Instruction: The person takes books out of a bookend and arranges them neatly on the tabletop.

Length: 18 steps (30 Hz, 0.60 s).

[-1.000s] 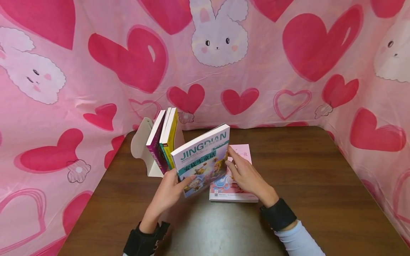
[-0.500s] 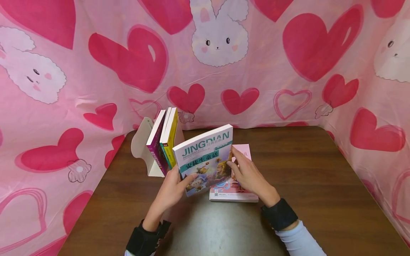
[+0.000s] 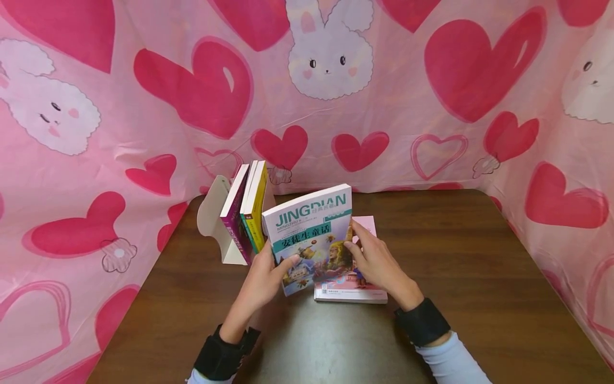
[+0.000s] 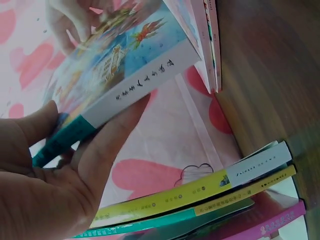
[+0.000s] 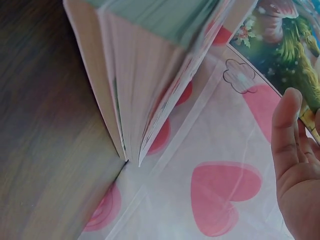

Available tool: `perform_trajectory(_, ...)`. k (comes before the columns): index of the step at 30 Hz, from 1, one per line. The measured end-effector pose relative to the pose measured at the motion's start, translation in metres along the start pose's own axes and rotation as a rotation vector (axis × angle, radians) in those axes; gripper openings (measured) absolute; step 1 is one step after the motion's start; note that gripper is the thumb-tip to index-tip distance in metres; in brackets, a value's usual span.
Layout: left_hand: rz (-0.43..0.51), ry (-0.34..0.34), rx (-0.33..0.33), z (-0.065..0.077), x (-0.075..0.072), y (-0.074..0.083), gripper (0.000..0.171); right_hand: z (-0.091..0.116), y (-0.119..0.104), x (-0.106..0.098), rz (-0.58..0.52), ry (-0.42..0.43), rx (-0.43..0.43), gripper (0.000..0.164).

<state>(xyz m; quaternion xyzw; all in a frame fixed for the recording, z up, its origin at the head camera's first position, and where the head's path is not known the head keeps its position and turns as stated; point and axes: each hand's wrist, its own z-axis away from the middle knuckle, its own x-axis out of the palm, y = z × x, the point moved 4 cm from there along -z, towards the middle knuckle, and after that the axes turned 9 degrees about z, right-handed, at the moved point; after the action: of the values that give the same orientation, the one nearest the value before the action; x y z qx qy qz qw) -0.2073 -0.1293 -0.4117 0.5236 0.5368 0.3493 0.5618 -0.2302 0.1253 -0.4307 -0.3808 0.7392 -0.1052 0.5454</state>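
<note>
A paperback book (image 3: 318, 256) with a white and teal title band and a painted cover is held tilted up over the table. My left hand (image 3: 261, 280) grips its lower left side, thumb across the front; the left wrist view shows the spine (image 4: 135, 82) against my fingers. At the right edge my right hand (image 3: 381, 264) pinches the cover, thumb in front and other fingers partly hidden behind. Beneath and behind it lies a pink-covered book (image 3: 352, 294) flat on the table, mostly overlapped by the held one.
Left of the held book, a cream bookend (image 3: 211, 210) supports several upright books, among them a purple one (image 3: 235, 216) and a yellow one (image 3: 258, 202). They lean slightly left on the brown wooden table (image 3: 460, 256). Pink heart-patterned cloth (image 3: 403, 80) hangs around the table's back and sides.
Both hands have shifted the held book slightly right, and its cover has turned to face the head camera more squarely. The pink book and the upright books have stayed put.
</note>
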Motion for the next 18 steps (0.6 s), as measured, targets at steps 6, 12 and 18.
perform_trajectory(6, -0.012, 0.054, -0.002, -0.003, 0.005, -0.002, 0.066, 0.001, 0.000, -0.002, 0.010, -0.015, 0.017, 0.055)
perform_trajectory(12, -0.048, 0.039, -0.029, -0.008, 0.009, -0.001, 0.061, 0.002, 0.002, -0.004, 0.013, -0.038, 0.042, 0.057)
perform_trajectory(18, -0.095, -0.038, -0.029, -0.013, 0.010, 0.002, 0.062, 0.004, 0.005, -0.007, 0.015, -0.038, 0.045, 0.057)
